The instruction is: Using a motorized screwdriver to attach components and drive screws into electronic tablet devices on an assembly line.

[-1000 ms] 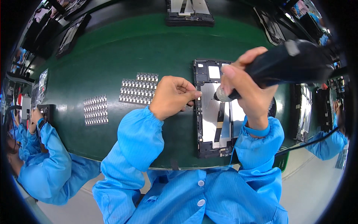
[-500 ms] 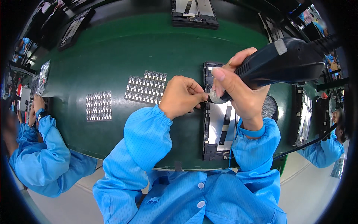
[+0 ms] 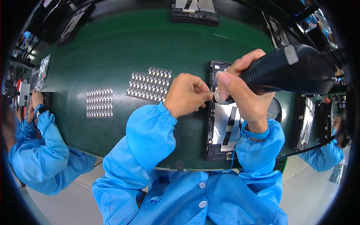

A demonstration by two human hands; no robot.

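Observation:
My right hand (image 3: 245,88) is closed around the narrow front of a bulky black corded power tool (image 3: 292,71), with the thumb along its top. The tool's nose, wrapped in a pale band, points down-left to the left edge of a flat black-framed device panel (image 3: 217,150). Close against that nose, my left hand (image 3: 189,95) has its thumb and fingers pinched together at the panel's edge. Anything between those fingertips is hidden. The panel has a silvery inside with a dark strip, and my right hand covers part of it.
Left of my hands, sheets of small black-and-white parts (image 3: 149,84) and another sheet (image 3: 99,102) lie on the green table (image 3: 112,56). A round dark mesh object (image 3: 274,109) sits beyond my right wrist. More panels (image 3: 195,11) stand around. A co-worker's sleeve (image 3: 48,138) is at left.
The view has shifted slightly. Both hands keep their pose at the panel's edge; the tool's rear end appears a little lower and farther right.

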